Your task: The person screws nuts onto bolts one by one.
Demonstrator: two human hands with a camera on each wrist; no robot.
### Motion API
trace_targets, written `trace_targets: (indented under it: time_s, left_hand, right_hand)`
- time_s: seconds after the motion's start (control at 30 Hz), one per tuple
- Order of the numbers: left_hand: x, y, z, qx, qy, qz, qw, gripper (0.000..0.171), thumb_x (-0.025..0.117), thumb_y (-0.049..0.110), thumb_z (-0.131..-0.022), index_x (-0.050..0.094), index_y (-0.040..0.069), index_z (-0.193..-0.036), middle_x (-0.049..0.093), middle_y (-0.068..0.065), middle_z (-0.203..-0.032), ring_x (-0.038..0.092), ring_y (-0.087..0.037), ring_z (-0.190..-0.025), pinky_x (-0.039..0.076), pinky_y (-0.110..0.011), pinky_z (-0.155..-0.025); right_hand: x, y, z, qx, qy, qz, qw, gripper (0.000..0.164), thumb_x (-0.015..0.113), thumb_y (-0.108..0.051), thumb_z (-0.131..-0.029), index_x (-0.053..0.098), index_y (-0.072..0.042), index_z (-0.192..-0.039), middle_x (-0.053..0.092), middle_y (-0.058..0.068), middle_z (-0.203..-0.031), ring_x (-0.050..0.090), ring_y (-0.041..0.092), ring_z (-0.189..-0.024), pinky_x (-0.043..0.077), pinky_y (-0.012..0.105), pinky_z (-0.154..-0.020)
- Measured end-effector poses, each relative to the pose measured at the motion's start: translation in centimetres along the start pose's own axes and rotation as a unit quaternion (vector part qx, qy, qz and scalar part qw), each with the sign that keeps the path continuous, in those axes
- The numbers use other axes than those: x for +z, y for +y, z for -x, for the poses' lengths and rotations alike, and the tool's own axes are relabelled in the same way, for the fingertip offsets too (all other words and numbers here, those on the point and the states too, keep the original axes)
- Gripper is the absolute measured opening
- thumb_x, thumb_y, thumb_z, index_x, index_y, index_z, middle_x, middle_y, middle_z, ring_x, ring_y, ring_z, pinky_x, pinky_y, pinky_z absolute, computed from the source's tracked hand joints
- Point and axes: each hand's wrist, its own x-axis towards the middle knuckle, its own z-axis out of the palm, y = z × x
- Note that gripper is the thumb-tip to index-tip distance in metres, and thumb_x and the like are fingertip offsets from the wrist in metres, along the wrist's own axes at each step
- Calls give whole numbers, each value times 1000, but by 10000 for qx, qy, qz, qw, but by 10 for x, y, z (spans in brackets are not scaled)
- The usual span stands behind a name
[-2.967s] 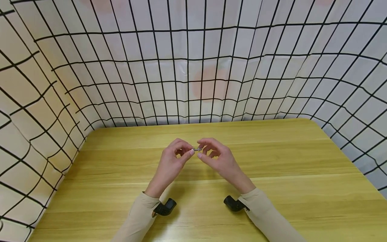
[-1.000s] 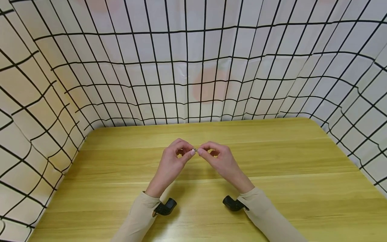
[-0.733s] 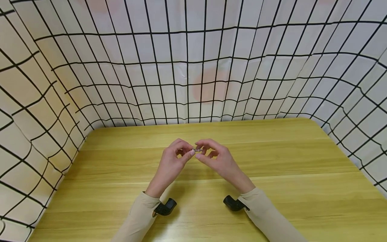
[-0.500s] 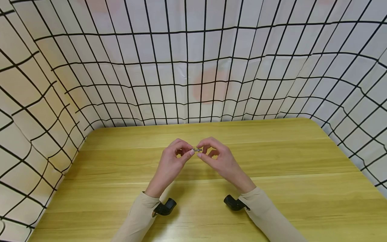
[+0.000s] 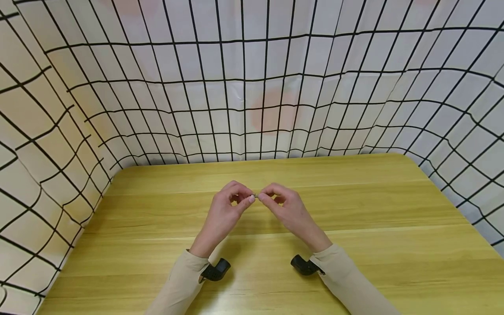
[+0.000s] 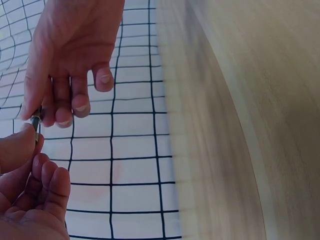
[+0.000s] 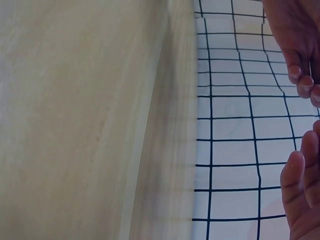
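Note:
Between the hands a small metal bolt point(image 5: 255, 196) is held roughly level above the table point(image 5: 252, 280). My left hand point(image 5: 227, 209) pinches its left end between thumb and forefinger. The thumb and forefinger of my right hand point(image 5: 289, 210) close on the other end and cover the nut there. In the left wrist view a short dark length of the bolt point(image 6: 35, 120) shows between both sets of fingertips; the remaining fingers of each hand are loosely bent. The right wrist view has only parts of the hands at its right edge, with the bolt outside it.
A wood-grain table lies under both forearms. White cloth with a black grid point(image 5: 244, 96) rises behind it and along both sides. Black wrist cameras point(image 5: 215, 269) sit at the beige sleeve cuffs point(image 5: 193, 262).
Half a second ago the right thumb and forefinger were spread apart around the bolt's nut; now they are pinched together on it. The left hand has stayed in place throughout.

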Motion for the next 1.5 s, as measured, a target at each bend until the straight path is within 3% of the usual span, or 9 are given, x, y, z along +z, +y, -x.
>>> trace_targets:
  time_s: [0.17, 0.33, 0.47, 0.73, 1.0, 1.27, 1.5]
  left_hand:
    - [1, 0, 0, 8, -1, 28, 10000, 5, 71, 14, -92, 72, 9, -92, 58, 1, -88, 52, -16, -79, 43, -34, -72]
    - [1, 0, 0, -23, 28, -16, 10000, 6, 71, 16, -92, 71, 10, -92, 58, 3, -88, 53, -13, -79, 44, -33, -72]
    - [0, -1, 0, -21, 22, -80, 10000, 6, 70, 16, -93, 71, 10, -93, 58, 4, -88, 53, -13, -79, 44, -33, -72]
    - [0, -2, 0, -34, 18, -122, 9999, 6, 70, 16, -93, 71, 10, -94, 58, 4, -88, 53, -13, -79, 44, -34, -73]
    - [1, -1, 0, -56, 10, -101, 9999, 6, 70, 16, -93, 71, 10, -93, 58, 4, -89, 53, -13, -79, 44, -33, -72]
    - [3, -3, 1, -24, -87, -90, 9999, 9, 70, 18, -93, 71, 8, -93, 58, 4, -88, 53, -13, -80, 43, -34, -72]
    - [2, 2, 1, -145, -36, 12, 9999, 4, 70, 10, -92, 71, 7, -94, 58, 0, -89, 53, -17, -80, 43, -35, -73]
  right_hand:
    - [0, 2, 0, 98, -12, -46, 9999, 10, 59, -12, -100, 69, -10, -98, 66, -3, -92, 58, 22, -85, 47, 41, -78]
    - [-1, 0, 0, -2, -4, -110, 9999, 16, 57, -10, -101, 68, -6, -112, 67, 3, -103, 59, 19, -91, 48, 40, -77]
    - [-3, -3, 0, -366, -12, -142, 9992, 23, 63, -4, -95, 64, -5, -118, 65, 9, -111, 57, 22, -93, 49, 36, -73]
    - [-3, -3, -1, -958, -32, -5, 9954, 21, 69, 6, -88, 65, 0, -106, 62, 9, -104, 57, 22, -84, 49, 33, -64]
    - [-2, -3, 0, -473, 19, 87, 9988, 9, 67, -1, -93, 67, -5, -100, 64, 4, -93, 55, 18, -80, 46, 32, -67]
    - [-3, 1, 1, -149, -109, -128, 9997, 9, 61, -6, -98, 70, -8, -95, 66, -1, -89, 58, 29, -80, 46, 35, -71]
    - [-3, -1, 0, -60, -165, -105, 9998, 15, 65, -7, -95, 66, -6, -110, 66, 4, -102, 58, 23, -87, 47, 35, -72]
